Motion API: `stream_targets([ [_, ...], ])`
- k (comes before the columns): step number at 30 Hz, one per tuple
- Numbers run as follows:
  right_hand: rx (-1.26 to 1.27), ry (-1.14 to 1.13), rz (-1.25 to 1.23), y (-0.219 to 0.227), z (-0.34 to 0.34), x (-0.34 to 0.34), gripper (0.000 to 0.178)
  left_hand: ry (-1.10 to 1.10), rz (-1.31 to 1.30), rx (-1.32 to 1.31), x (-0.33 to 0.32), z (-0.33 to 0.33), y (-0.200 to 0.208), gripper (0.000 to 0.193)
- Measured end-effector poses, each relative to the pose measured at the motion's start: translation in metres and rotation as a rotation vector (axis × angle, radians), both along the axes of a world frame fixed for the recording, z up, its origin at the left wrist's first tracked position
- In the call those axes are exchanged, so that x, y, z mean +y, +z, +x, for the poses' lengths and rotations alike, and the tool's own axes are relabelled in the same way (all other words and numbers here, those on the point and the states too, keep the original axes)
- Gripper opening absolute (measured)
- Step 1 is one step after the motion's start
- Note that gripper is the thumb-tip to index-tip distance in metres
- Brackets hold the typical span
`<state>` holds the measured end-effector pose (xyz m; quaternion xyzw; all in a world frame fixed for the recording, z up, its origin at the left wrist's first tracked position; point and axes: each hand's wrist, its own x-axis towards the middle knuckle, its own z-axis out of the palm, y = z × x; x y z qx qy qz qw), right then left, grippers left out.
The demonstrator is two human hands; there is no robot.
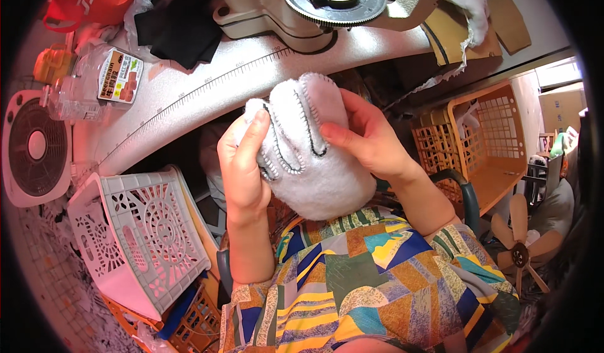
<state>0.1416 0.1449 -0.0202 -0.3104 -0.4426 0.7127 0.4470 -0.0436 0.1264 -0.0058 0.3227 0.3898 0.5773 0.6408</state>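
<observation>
A white fleecy sewn piece with rounded, finger-like lobes is held up in front of my body, over the patterned garment on my lap. Dark and white overcast stitching runs along the edges of its lobes, and the upper right lobe looks pinkish. My left hand is closed on its left side, the thumb lying over the leftmost lobe. On the right side, my right hand grips it with the thumb pressed on the front beside a stitched seam and the fingers behind, mostly hidden.
A sewing machine with a toothed dial stands on the white, ruler-marked table ahead. Clear plastic jars and black cloth lie left. A fan, white basket, orange crate and second fan surround me.
</observation>
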Motion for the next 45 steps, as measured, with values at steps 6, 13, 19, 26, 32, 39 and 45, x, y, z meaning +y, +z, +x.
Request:
stream_targets([
  [6,-0.034,0.053,0.01,-0.001,0.007,0.005,0.046,0.078,0.132,0.124,0.005,0.003,0.011,0.029],
  [13,-0.123,0.186,0.006,0.004,0.006,0.009,0.049,0.02,0.106,0.289,0.009,-0.002,0.005,0.017],
  [19,-0.094,0.165,0.03,0.005,0.005,0.01,0.056,0.187,0.178,0.271,0.009,0.001,-0.002,0.016],
  [26,-0.133,0.238,0.104,0.006,-0.001,0.01,0.067,-0.068,0.16,0.307,0.012,0.001,0.008,0.01],
  [32,-0.597,-0.067,0.412,-0.018,0.025,-0.002,0.08,0.047,-0.201,-0.112,0.023,-0.017,-0.045,0.019],
  [39,-0.742,0.464,0.481,-0.061,0.076,-0.029,0.087,0.432,-0.35,0.202,0.014,-0.04,-0.136,0.029],
  [45,-0.774,0.37,0.494,-0.075,0.074,-0.032,0.061,0.813,-0.055,0.893,-0.035,-0.023,-0.128,0.034],
])
